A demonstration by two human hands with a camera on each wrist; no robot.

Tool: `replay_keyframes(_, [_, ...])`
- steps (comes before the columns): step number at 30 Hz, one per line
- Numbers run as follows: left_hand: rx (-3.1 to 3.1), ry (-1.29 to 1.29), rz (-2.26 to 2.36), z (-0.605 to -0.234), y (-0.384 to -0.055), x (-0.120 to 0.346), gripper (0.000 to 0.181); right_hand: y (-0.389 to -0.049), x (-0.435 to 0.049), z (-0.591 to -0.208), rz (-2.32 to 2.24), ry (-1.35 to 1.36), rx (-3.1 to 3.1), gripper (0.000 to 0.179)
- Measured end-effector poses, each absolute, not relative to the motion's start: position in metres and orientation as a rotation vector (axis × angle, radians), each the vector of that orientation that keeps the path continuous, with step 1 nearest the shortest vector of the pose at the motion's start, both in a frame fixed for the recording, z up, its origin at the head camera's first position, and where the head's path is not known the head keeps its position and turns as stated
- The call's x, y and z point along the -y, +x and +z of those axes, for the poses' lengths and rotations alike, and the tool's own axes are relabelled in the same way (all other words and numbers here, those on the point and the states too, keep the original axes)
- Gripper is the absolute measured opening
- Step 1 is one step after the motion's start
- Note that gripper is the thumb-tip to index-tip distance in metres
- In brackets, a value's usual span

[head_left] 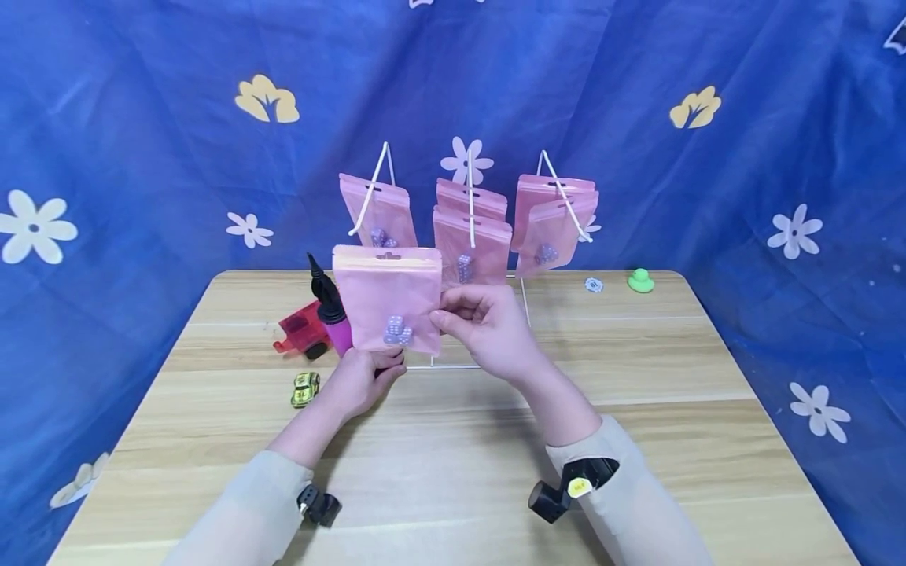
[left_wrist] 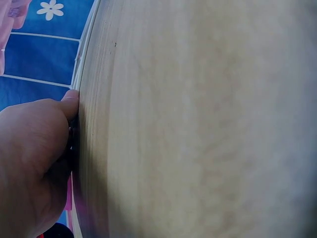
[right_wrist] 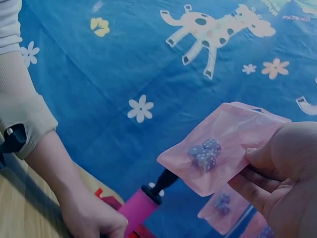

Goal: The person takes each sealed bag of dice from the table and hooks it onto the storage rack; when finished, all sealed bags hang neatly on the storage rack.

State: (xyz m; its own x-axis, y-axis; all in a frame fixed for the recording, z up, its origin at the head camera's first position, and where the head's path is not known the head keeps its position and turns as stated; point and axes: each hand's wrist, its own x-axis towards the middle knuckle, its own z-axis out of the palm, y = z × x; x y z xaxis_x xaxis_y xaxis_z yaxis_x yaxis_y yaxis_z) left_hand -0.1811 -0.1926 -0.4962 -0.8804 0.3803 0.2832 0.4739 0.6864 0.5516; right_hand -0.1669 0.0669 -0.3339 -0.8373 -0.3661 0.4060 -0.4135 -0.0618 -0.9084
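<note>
My right hand [head_left: 495, 330] pinches the right edge of a pink zip bag [head_left: 385, 287] between thumb and fingers, raised in front of a white wire display rack [head_left: 470, 189]. Several pale purple dotted dice [right_wrist: 204, 154] lie inside the bag. Other pink bags [head_left: 473, 240] hang from the rack's three hooks. Down by the table, my left hand [head_left: 364, 381] grips the rack's front base wire near its left end, thumb against the wire. Beside that hand is a hand pump [right_wrist: 138, 212] with a magenta body and black nozzle. Its lower end is hidden by the hand.
A red toy piece [head_left: 303, 330] with a black wheel lies behind the pump. A yellow toy car [head_left: 306, 389] is left of my left hand. At the back right sit a small round token [head_left: 593, 285] and a green rubber duck [head_left: 641, 281]. A blue patterned curtain [head_left: 708, 181] backs the table.
</note>
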Motion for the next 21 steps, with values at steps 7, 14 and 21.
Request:
replay_keyframes(7, [2.674,-0.756,-0.951,-0.499,-0.182,0.193,0.021,-0.168,-0.051,-0.318,2.024,0.923,2.174,0.006])
replay_keyframes(14, [2.67,-0.738,-0.967,-0.499,-0.181,0.193,0.024,-0.174,-0.039,-0.313,2.023,0.897,2.217,0.008])
replay_keyframes(21, [2.61,-0.783,-0.944,-0.5,-0.181,0.193,0.025,-0.18,-0.033,-0.315,2.054,0.837,2.246,0.009])
